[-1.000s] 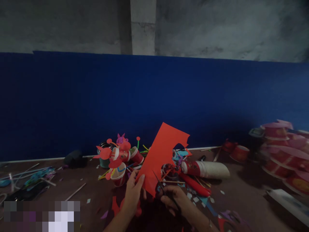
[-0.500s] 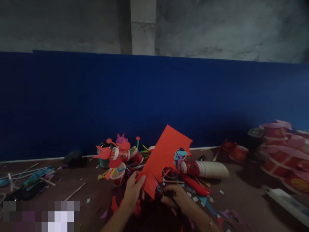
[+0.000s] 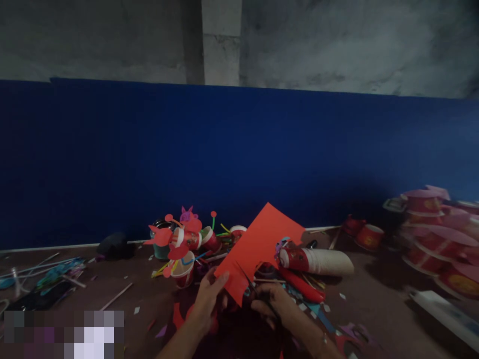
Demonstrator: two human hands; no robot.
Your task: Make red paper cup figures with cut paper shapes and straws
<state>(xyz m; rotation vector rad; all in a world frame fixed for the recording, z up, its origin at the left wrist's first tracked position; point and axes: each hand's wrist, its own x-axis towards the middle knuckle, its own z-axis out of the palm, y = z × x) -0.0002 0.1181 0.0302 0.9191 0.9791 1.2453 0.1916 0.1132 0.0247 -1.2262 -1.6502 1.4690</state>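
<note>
My left hand pinches the lower left corner of a red sheet of paper, thumb on top. The sheet is tilted, with a ragged cut-out along its right edge. In my right hand is a pair of dark scissors, fingers wrapped round the handles. The blades lie at the sheet's lower edge, one of them showing over the paper. Just behind the sheet's left side stand decorated paper cups with red paper shapes and coloured pipe cleaners.
A stack of paper cups lies to the right beside a red tube-like object. Paper scraps litter the dark table. Red cup pieces are piled at far right. A blue panel borders the back.
The red sheet has tipped lower and shifted slightly right, so its cut-out shows less. Both hands stay close to where they were, still holding paper and scissors.
</note>
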